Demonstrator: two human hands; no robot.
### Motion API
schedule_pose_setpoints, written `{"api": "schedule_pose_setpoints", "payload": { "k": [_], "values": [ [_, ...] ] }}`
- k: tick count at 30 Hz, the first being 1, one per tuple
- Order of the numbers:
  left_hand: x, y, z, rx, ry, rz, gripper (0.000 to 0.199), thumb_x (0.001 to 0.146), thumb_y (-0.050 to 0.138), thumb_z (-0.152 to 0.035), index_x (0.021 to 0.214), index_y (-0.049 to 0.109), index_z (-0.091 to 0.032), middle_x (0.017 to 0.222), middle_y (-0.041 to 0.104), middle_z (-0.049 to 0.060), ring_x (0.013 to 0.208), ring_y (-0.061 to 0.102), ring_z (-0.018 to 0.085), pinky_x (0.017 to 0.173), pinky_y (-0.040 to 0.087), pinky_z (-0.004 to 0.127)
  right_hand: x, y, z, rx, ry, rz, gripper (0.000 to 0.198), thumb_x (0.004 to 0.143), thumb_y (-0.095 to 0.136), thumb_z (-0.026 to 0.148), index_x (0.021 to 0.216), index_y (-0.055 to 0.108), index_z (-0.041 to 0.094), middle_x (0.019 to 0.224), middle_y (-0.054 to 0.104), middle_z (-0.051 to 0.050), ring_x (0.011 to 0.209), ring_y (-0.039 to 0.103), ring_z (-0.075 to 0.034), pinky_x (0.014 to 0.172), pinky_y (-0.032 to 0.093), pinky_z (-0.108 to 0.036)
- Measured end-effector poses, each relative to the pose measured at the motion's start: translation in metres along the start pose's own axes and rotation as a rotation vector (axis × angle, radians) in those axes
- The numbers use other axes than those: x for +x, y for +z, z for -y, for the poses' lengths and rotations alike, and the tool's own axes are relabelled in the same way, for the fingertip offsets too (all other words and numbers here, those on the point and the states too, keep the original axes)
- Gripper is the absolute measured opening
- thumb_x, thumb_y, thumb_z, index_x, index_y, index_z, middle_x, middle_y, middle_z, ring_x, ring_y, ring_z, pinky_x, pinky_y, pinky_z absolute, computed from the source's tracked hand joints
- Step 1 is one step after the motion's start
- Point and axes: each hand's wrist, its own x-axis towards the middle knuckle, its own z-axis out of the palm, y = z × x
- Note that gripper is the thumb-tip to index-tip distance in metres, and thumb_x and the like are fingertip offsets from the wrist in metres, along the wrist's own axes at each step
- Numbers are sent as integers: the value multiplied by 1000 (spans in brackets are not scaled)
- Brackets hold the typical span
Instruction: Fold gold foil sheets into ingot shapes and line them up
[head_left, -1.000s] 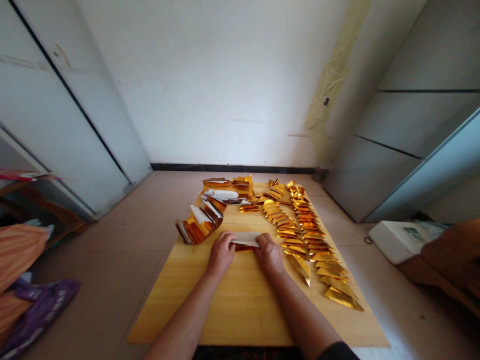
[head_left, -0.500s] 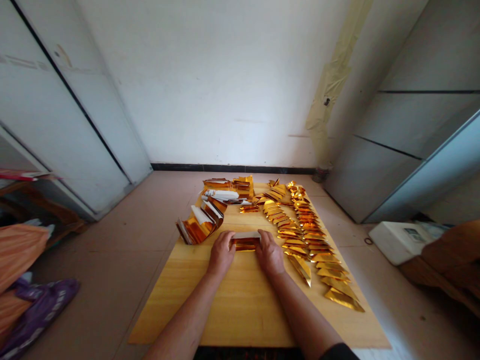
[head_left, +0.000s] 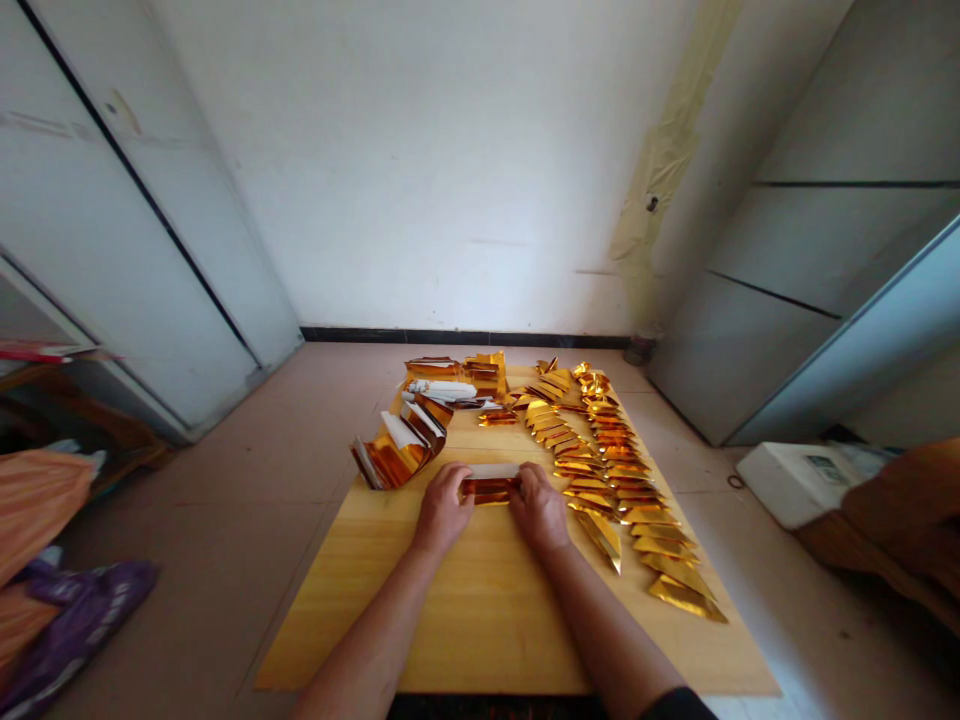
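Between my hands is a sheet of gold foil paper (head_left: 491, 487), partly folded, with a pale strip along its far edge. My left hand (head_left: 444, 510) grips the left end, thumb toward me and fingers behind. At the right end, my right hand (head_left: 541, 508) pinches the sheet the same way. The paper is just above or on the wooden board; I cannot tell which. Right of my right hand, folded gold paper pieces (head_left: 600, 540) lie in overlapping rows. A fanned stack of gold foil sheets (head_left: 397, 455) lies beyond my left hand.
The wooden board (head_left: 480, 620) spans the space before me. More gold sheets (head_left: 487, 372) and a white bundle (head_left: 442, 390) lie at its far end. A white box (head_left: 795, 485) stands right, a purple bag (head_left: 90, 610) left. Grey cabinets flank both sides.
Both hands stay at the sheet's ends. The right fingers have curled slightly further inward over the paper, and the gold front face looks a little changed in its fold.
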Motion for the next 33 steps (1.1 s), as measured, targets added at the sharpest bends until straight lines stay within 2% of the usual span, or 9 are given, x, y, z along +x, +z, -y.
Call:
{"api": "schedule_pose_setpoints", "payload": {
  "k": [7, 12, 16, 21, 25, 33],
  "values": [
    [0, -1, 4, -15, -5, 29, 15, 69, 56, -8, 78, 61, -19, 98, 63, 6, 95, 61, 19, 87, 52, 34, 1, 2, -7, 73, 1, 14, 16, 73, 51, 11, 84, 59, 21, 113, 59, -6, 87, 60, -15, 72, 46, -23],
    [1, -3, 6, -36, -7, 69, 16, 67, 54, -5, 71, 61, -19, 99, 64, 6, 95, 62, 18, 86, 52, 33, 4, -2, -12, 57, -13, 113, 22, 73, 57, 12, 92, 63, 22, 127, 53, -7, 98, 60, -17, 81, 47, -27],
    [1, -6, 4, -69, 17, 90, 16, 68, 53, -6, 70, 62, -19, 99, 64, 7, 97, 62, 19, 87, 52, 33, 8, -4, -14, 9, -33, 203, 16, 74, 60, 14, 87, 65, 22, 131, 51, -7, 98, 61, -18, 82, 47, -27],
    [2, -10, 5, -105, -21, 133, 32, 60, 50, 1, 80, 65, -19, 100, 64, 6, 98, 62, 19, 89, 51, 34, 5, -7, -12, -12, -79, 211, 17, 77, 57, 11, 87, 64, 22, 130, 53, -6, 95, 62, -16, 79, 47, -25],
    [1, -12, 8, -98, -7, 214, 36, 57, 50, 5, 75, 69, -19, 101, 64, 5, 97, 62, 19, 86, 52, 32, 0, -9, -11, -69, -121, 195, 19, 79, 53, 10, 89, 64, 21, 134, 50, -9, 95, 63, -18, 79, 49, -26],
    [-3, -15, 9, -39, 98, 252, 40, 60, 47, 6, 76, 71, -21, 105, 63, 5, 102, 60, 19, 89, 51, 33, -5, -16, -13, -109, -279, 216, 28, 76, 48, 2, 91, 65, 17, 133, 52, -10, 114, 53, -21, 92, 44, -29]
  ]
}}
